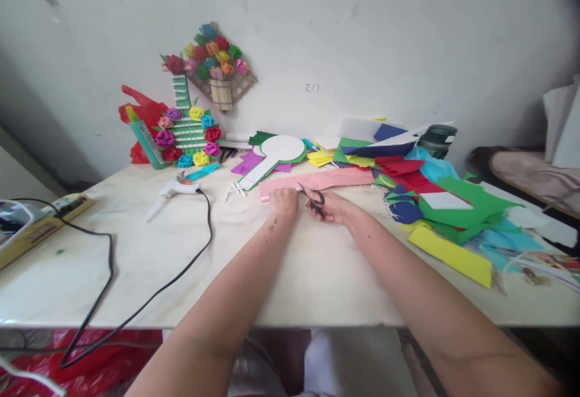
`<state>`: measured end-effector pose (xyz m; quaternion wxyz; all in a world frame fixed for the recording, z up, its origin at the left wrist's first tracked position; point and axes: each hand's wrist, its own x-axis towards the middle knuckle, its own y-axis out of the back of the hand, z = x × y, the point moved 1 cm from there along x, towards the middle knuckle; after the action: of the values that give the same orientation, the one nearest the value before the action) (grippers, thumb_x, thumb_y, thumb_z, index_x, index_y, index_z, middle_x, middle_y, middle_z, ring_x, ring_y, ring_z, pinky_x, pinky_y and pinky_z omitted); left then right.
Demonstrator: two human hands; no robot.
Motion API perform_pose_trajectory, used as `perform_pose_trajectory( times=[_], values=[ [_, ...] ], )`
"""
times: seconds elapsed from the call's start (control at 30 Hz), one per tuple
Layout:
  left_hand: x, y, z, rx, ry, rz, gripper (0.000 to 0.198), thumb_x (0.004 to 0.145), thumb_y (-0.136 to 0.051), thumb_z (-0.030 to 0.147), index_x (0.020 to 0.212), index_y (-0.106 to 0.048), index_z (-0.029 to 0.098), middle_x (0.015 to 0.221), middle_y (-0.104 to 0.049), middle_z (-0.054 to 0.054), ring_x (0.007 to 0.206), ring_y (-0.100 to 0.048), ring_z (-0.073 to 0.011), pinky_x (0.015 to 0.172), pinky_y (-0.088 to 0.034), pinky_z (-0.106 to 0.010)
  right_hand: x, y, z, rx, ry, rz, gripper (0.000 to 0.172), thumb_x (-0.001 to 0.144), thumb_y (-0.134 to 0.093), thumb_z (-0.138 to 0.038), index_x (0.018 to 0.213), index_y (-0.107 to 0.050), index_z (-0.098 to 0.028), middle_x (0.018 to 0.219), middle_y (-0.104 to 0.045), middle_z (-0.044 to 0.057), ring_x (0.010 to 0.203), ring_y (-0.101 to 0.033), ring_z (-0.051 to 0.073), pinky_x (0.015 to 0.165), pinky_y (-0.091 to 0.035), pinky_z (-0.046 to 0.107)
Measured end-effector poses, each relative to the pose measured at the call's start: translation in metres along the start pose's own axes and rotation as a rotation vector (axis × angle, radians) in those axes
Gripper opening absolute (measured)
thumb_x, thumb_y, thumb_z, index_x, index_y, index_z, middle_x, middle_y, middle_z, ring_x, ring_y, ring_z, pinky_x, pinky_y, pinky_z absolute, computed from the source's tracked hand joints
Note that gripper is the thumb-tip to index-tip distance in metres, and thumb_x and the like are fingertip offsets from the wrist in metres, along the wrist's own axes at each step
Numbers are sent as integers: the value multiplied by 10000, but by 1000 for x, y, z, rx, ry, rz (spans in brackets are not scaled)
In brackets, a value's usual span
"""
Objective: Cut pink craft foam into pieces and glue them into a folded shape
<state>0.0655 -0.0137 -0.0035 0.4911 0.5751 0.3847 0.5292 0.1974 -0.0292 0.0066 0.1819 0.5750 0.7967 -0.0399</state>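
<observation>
A long strip of pink paper point(326, 178) lies across the middle of the table. My left hand point(284, 202) is closed on its near left part, the fingers pressed down against the table. In my right hand point(333, 206) are black-handled scissors point(316, 200), fingers wrapped round the loops. The blades point left and away, with their tips at the paper's near edge beside my left hand. Behind the strip lies a white paddle shape point(281, 149) with a round head and a green border. How far the blades are apart is hard to see.
A white glue gun point(174, 189) with a black cord lies left, near a yellow power strip point(45, 228). A green bottle point(147, 143) and flower-trimmed guitar shape point(188, 125) stand behind. Coloured paper, including a yellow piece point(448, 255), is piled right.
</observation>
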Motion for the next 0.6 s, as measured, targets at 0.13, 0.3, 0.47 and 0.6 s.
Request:
perform_pose_trajectory(
  times=[0.13, 0.3, 0.47, 0.6],
  values=[
    [0, 1, 0, -8, -4, -29, 314, 855, -296, 129, 1009, -569, 130, 995, -606, -135, 941, -553, -246, 754, -410, -354, -1, 0, 0, 24, 5, 3, 442, 776, -444, -571, 747, -478, -132, 458, -519, 0, 330, -445, 57, 243, -157, 136],
    [1, 1, 1, -14, 0, -44, 317, 857, -291, 123, 1018, -564, 131, 1007, -602, -138, 954, -546, -246, 768, -400, -355, 1, -2, 1, 45, 5, 34, 439, 778, -440, -571, 740, -474, -135, 435, -495, -17, 307, -407, 46, 245, -120, 139],
    [1, 1, 1, -5, 9, -31, 322, 851, -303, 132, 1018, -579, 125, 991, -611, -132, 934, -554, -239, 758, -409, -348, 2, -5, 1, 53, 14, 53, 424, 784, -446, -556, 735, -466, -136, 423, -475, -29, 299, -407, 50, 241, -125, 143],
    [2, 1, 1, -3, 6, -21, 317, 853, -311, 142, 1017, -582, 130, 981, -617, -123, 930, -559, -233, 758, -411, -339, 1, -9, 0, 61, 8, 78, 401, 794, -451, -535, 731, -459, -139, 412, -464, -36, 295, -408, 52, 236, -142, 142]
  ],
)
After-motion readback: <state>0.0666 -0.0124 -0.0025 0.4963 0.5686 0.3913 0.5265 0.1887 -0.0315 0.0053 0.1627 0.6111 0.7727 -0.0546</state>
